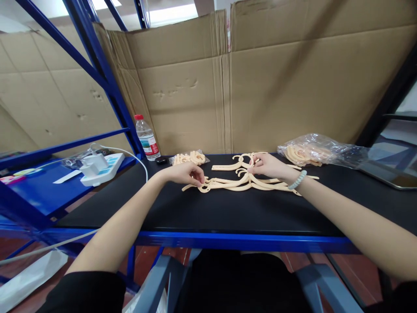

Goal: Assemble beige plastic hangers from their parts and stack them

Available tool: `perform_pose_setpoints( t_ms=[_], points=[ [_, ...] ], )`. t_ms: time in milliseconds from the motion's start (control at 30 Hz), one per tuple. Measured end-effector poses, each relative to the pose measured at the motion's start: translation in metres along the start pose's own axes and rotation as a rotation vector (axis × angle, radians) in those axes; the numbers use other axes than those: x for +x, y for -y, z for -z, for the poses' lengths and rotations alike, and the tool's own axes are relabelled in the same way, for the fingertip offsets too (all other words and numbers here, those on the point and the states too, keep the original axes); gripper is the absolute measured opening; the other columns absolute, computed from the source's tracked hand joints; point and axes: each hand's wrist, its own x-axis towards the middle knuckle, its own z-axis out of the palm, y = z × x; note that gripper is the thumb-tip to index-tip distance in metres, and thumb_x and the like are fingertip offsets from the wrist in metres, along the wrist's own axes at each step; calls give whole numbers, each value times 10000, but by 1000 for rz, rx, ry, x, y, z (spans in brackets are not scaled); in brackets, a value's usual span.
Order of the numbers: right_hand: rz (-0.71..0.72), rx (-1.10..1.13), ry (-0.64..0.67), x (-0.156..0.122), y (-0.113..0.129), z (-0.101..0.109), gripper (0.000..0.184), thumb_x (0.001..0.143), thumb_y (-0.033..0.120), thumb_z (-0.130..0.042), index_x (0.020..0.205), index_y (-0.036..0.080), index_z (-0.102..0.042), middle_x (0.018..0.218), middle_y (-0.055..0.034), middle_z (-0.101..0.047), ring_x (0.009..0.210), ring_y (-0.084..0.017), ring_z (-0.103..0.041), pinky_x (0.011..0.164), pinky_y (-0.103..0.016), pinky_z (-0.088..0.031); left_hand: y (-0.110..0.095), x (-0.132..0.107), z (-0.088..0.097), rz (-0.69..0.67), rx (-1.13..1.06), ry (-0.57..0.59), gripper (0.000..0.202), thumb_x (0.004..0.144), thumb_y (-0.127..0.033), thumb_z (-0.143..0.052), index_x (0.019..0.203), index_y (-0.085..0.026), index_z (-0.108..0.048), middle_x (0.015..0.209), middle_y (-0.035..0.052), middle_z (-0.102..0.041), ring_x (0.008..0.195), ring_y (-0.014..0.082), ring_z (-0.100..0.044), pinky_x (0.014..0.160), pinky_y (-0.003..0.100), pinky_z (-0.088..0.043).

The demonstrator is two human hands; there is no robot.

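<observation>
Several cream plastic folding hangers lie spread across the black tabletop, overlapping one another. At their left end, my left hand has its fingers curled and pinched on a hanger end. My right hand, with a pale beaded bracelet at the wrist, pinches a hanger hook near the middle of the group. Another hanger lies behind, partly hidden by my right hand. My fingers cover the exact spots they grip.
A bag of folded hanger parts lies at the back, beside a water bottle. Another clear bag with cream pieces rests back right, near a metal tray. A white power strip is at left. Cardboard walls the back.
</observation>
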Motion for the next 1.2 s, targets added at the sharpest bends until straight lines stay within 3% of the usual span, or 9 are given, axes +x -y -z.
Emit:
perform_pose_setpoints(
  t_ms=[233,433,667,867,1033,1200],
  points=[
    [30,-269,-2,11,-13,-1,179,681,321,-672,698,171,-576,701,-39,-651,690,-176,-605,608,-261,-431,3,0,2,75,138,38,202,753,-321,-643,865,-157,-680,807,40,-705,744,139,-638,650,198,-450],
    [-3,-498,11,10,-11,1,232,704,406,-632,674,177,-608,739,-46,-654,674,-181,-576,576,-274,-394,-4,-1,0,80,195,19,202,762,-315,-619,874,-156,-672,807,42,-699,739,142,-637,647,207,-457],
    [-72,-616,-11,6,-8,2,163,688,330,-630,694,170,-598,730,-37,-647,655,-170,-568,552,-260,-375,-11,-1,-2,55,270,-22,183,772,-303,-593,843,-152,-669,778,31,-677,721,134,-608,634,210,-440],
    [56,-616,140,-4,7,16,246,697,411,-632,678,168,-598,705,-28,-637,652,-158,-556,559,-252,-375,-21,5,-14,-137,289,-191,230,809,-362,-585,846,-149,-662,789,39,-655,730,133,-580,653,225,-432],
    [88,-671,320,-14,20,13,271,644,431,-688,618,173,-608,631,-1,-619,586,-135,-521,527,-247,-343,-27,14,-33,-359,344,-169,270,781,-401,-647,897,-158,-674,878,68,-630,816,165,-567,740,264,-438],
    [73,-765,372,-18,23,8,208,629,342,-705,572,174,-598,571,11,-586,559,-131,-505,521,-250,-325,-32,19,-46,-402,360,-166,186,841,-322,-589,899,-167,-674,909,69,-604,840,163,-563,761,258,-439]
  ],
)
